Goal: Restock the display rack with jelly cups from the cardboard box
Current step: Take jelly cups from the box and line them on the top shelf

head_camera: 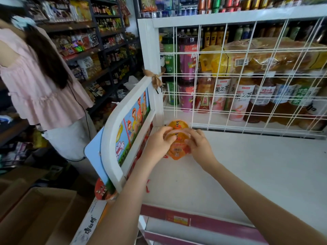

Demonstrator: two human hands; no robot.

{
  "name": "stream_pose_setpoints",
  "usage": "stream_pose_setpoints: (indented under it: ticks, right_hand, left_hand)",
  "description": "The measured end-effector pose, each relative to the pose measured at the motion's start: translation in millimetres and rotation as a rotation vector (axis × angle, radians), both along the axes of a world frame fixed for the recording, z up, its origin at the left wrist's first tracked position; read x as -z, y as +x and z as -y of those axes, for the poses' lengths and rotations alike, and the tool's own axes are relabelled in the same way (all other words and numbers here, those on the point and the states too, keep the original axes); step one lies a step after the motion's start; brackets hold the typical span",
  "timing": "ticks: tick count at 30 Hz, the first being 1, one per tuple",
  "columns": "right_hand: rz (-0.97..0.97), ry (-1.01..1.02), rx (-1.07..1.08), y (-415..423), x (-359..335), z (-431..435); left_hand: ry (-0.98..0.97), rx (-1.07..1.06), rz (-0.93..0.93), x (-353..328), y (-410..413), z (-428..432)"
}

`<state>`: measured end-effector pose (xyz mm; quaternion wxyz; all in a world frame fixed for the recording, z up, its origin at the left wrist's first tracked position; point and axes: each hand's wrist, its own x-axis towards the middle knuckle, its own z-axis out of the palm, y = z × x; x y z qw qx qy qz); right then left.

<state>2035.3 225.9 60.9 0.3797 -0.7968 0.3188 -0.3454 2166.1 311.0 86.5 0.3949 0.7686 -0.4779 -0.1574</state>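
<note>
Two orange jelly cups lie at the back left corner of the white rack shelf [247,174]. The far jelly cup [177,125] sits against the wire grid. The near jelly cup [178,147] lies right in front of it, its orange lid with a barcode facing up. My left hand [159,142] grips the near cup's left side with curled fingers. My right hand [199,143] grips its right side. A cardboard box [40,214] stands open at the lower left, its inside hidden.
A white wire grid [247,82] walls the back of the shelf, with bottled drinks behind it. A curved white side panel [115,138] with a cartoon picture closes the left. A person in a pink top [35,76] stands at left. Stocked shelves fill the background.
</note>
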Motion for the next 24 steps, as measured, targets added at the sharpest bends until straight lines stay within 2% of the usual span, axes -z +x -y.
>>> stream_pose_setpoints:
  ticks: [4,8,12,16,24]
  right_hand:
    - [-0.007,0.005,0.023,6,0,-3]
    - [-0.009,-0.027,0.041,7,0,-4]
    - [-0.097,-0.067,-0.015,6,-3,1]
    - [-0.181,-0.101,-0.062,-3,0,-1]
    - [-0.242,-0.055,0.005,-10,-2,-14]
  left_hand:
    - [0.02,-0.043,0.084,2,4,-3]
    - [-0.021,-0.046,0.071,5,6,-4]
    - [-0.009,-0.019,-0.002,12,9,-6]
    - [0.03,0.001,0.0,18,3,-9]
    - [0.069,-0.041,0.044,13,-4,-12]
